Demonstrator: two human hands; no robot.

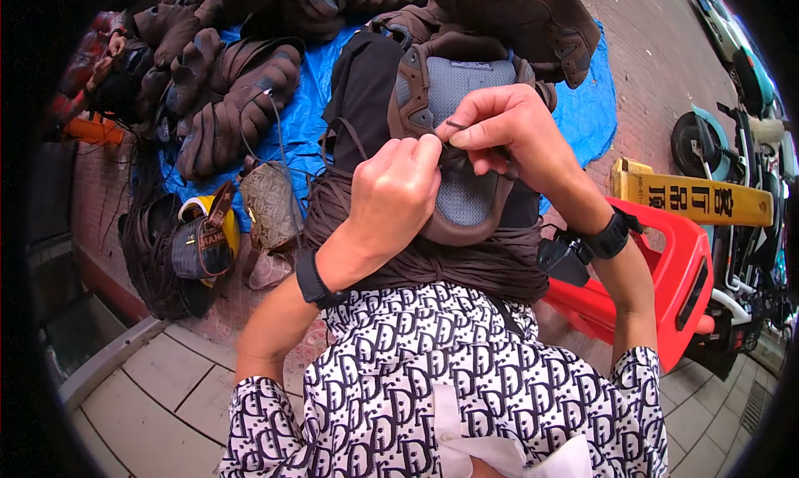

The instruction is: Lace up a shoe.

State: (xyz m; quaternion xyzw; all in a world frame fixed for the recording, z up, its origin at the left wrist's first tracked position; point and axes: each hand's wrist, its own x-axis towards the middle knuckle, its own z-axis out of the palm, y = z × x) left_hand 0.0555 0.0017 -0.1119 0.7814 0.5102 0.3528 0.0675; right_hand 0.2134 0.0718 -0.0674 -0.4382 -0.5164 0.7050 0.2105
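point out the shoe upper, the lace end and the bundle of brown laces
shoe upper (466, 197): head view, on its grey mesh tongue
lace end (455, 126): head view, on the tip pinched by the right hand
bundle of brown laces (491, 257): head view, on the strands across the lap

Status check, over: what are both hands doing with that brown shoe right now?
Left hand and right hand both pinching a dark lace. Brown shoe upper on lap, over lace bundle. Nothing blocking.

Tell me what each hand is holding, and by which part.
Both hands pinch a thin brown lace over the shoe upper: the left hand at its fingertips, the right hand between thumb and forefinger.
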